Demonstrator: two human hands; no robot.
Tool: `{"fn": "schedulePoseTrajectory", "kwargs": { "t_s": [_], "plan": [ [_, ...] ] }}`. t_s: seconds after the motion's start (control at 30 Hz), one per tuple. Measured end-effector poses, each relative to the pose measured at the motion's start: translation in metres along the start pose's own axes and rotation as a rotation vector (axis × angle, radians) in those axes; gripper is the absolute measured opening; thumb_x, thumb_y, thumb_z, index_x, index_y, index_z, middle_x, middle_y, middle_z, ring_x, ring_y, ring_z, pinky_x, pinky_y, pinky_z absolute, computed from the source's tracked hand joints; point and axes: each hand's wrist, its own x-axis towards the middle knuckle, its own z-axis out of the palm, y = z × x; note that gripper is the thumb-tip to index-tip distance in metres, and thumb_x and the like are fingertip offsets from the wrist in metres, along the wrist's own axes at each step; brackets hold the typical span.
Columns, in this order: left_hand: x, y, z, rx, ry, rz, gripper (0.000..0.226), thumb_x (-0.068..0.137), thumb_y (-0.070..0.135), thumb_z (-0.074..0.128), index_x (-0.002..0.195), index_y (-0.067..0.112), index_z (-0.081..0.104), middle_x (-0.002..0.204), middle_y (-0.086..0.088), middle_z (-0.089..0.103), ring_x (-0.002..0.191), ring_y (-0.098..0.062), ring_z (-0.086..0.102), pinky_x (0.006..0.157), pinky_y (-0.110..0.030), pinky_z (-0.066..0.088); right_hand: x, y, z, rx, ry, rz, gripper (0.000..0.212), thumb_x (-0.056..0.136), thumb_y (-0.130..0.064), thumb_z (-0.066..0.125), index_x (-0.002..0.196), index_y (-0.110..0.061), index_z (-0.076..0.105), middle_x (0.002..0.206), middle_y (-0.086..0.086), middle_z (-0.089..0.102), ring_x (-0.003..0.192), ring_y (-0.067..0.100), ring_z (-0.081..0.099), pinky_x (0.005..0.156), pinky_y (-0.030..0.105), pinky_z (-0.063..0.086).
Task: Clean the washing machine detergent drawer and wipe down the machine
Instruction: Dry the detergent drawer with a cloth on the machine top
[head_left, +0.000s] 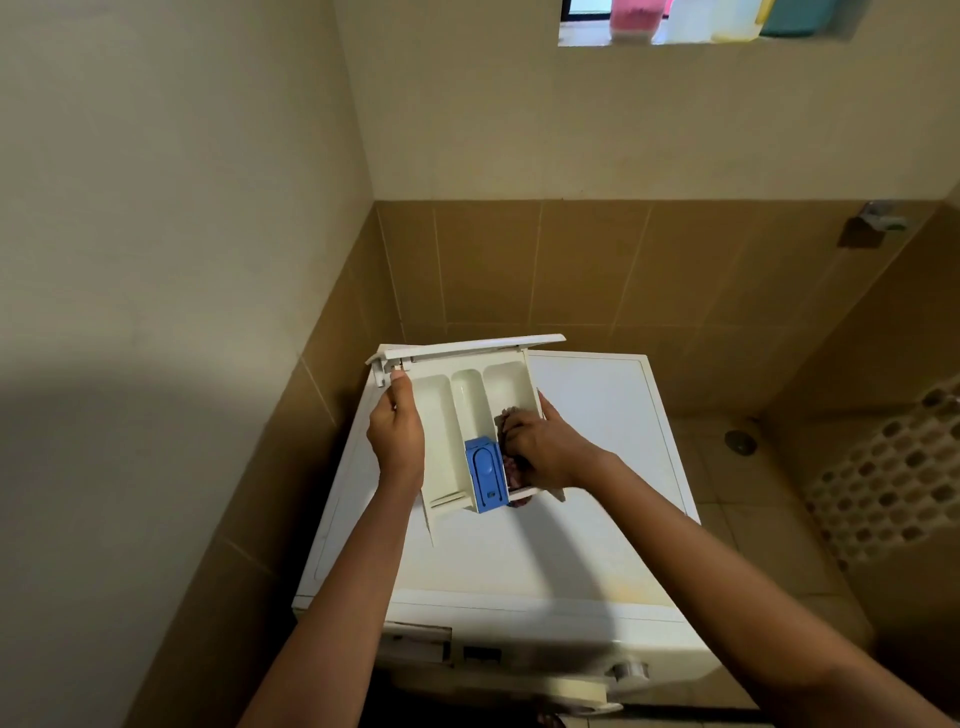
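Both arms reach far forward over the washing machine (545, 551). The left hand (397, 436) grips the left wall of the detergent drawer (467, 405), thumb hooked over its rim. The right hand (535, 447) is curled around a dark cloth (511, 465) inside the right compartment (beside the blue insert (485, 473)). The drawer sits above the white lid, in a corner with brown wall tiles (623, 260).
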Motion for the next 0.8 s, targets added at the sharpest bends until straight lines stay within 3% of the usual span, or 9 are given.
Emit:
{"fn": "schedulePoseTrajectory", "kwargs": {
  "t_s": [0.07,0.17,0.37,0.47,0.53,0.63,0.7,0.8],
  "plan": [
    [0.002,-0.001,0.0,-0.009,0.001,-0.017,0.028,0.099,0.047,0.042,0.089,0.028,0.06,0.087,0.0,0.066,0.088,-0.022,0.066,0.088,-0.044,0.055,0.0,0.011,0.002,0.119,0.059,-0.041,0.024,0.088,-0.028,0.059,0.103,-0.013,0.069,0.111,0.0,0.066,0.127,0.017,0.037,0.111,0.039,0.027],
    [0.007,0.001,0.0,-0.053,0.014,-0.07,0.031,0.099,0.05,0.041,0.098,0.026,0.06,0.09,0.005,0.066,0.087,-0.016,0.065,0.09,-0.04,0.055,0.002,0.02,0.003,0.191,0.137,-0.078,0.021,0.086,-0.023,0.062,0.099,-0.008,0.069,0.108,0.005,0.066,0.124,0.019,0.039,0.111,0.03,0.029],
    [0.01,0.004,0.0,-0.098,-0.008,-0.077,0.026,0.099,0.049,0.041,0.089,0.032,0.058,0.087,0.008,0.064,0.083,-0.012,0.064,0.08,-0.029,0.053,0.002,0.021,0.011,0.119,0.406,-0.108,0.016,0.083,-0.019,0.064,0.092,-0.006,0.068,0.096,0.007,0.067,0.111,0.026,0.053,0.109,0.044,0.036],
    [0.014,0.001,0.0,-0.129,-0.015,-0.119,0.032,0.098,0.051,0.042,0.109,0.026,0.059,0.101,0.003,0.066,0.093,-0.016,0.065,0.085,-0.032,0.055,0.003,0.022,0.013,0.043,0.556,-0.03,0.018,0.08,-0.017,0.064,0.095,-0.007,0.066,0.1,0.006,0.067,0.114,0.026,0.054,0.114,0.047,0.023],
    [0.012,-0.002,0.0,-0.157,-0.022,-0.166,0.042,0.097,0.052,0.043,0.124,0.023,0.056,0.11,-0.001,0.066,0.098,-0.02,0.066,0.089,-0.037,0.056,0.006,0.02,0.007,0.068,0.638,0.024,0.019,0.08,-0.018,0.057,0.094,-0.006,0.065,0.101,0.009,0.066,0.108,0.027,0.056,0.113,0.048,0.024],
    [0.009,-0.004,0.0,-0.165,-0.023,-0.198,0.048,0.096,0.055,0.042,0.131,0.024,0.054,0.114,-0.003,0.066,0.1,-0.023,0.067,0.089,-0.041,0.056,0.008,0.015,-0.002,0.205,0.726,0.049,0.03,0.084,-0.021,0.044,0.094,-0.001,0.063,0.098,0.013,0.062,0.098,0.029,0.054,0.107,0.047,0.036],
    [0.01,-0.004,0.0,-0.171,-0.01,-0.214,0.049,0.096,0.056,0.042,0.131,0.023,0.054,0.115,-0.004,0.067,0.099,-0.023,0.067,0.09,-0.043,0.056,0.007,0.012,-0.005,0.383,0.814,0.083,0.028,0.087,-0.019,0.044,0.096,0.001,0.062,0.101,0.015,0.061,0.097,0.026,0.051,0.093,0.037,0.044],
    [0.009,-0.008,-0.001,-0.15,0.054,-0.234,0.051,0.096,0.058,0.04,0.126,0.021,0.059,0.113,-0.004,0.068,0.099,-0.023,0.067,0.089,-0.042,0.056,0.005,0.005,-0.021,0.812,0.988,0.322,0.021,0.095,-0.024,0.049,0.1,-0.007,0.061,0.098,0.005,0.061,0.089,0.014,0.056,0.076,0.025,0.049]
  ]
}}
